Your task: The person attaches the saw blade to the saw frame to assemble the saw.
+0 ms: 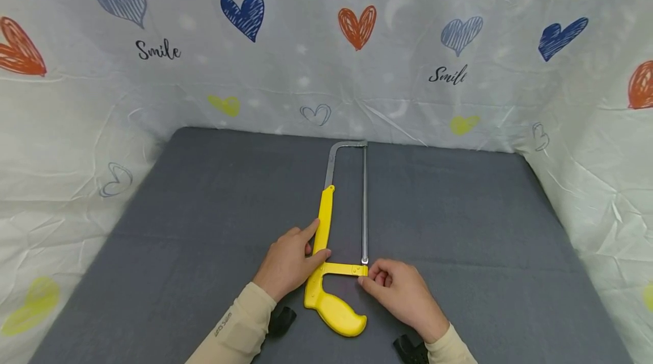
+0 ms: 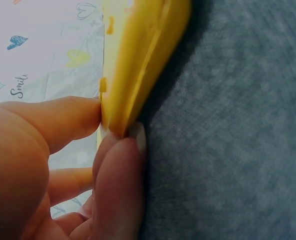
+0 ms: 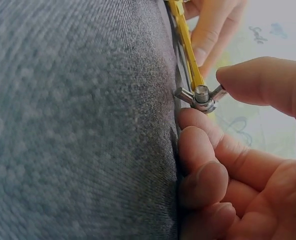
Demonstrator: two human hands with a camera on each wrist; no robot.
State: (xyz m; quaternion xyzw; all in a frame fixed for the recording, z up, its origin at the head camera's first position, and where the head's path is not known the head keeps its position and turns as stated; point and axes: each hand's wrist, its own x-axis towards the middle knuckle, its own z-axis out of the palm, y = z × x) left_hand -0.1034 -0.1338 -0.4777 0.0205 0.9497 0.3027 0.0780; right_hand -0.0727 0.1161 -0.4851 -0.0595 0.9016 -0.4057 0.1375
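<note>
A hacksaw (image 1: 338,314) with a yellow handle and frame lies flat on the grey table, its metal bow at the far end. The narrow blade (image 1: 365,205) runs along its right side. My left hand (image 1: 288,262) holds the yellow frame above the handle; in the left wrist view, thumb and fingers pinch the yellow frame part (image 2: 133,60) from both sides. At the blade's near end, my right hand (image 1: 400,287) pinches a metal wing nut (image 3: 201,97). Its thumb touches one wing, with the index finger below. The head view hides this nut.
Grey cloth covers the table (image 1: 214,199). Behind and at both sides hangs a pale curtain (image 1: 285,69) printed with hearts and lettering. Black wrist-worn pieces (image 1: 282,321) show beneath both forearms.
</note>
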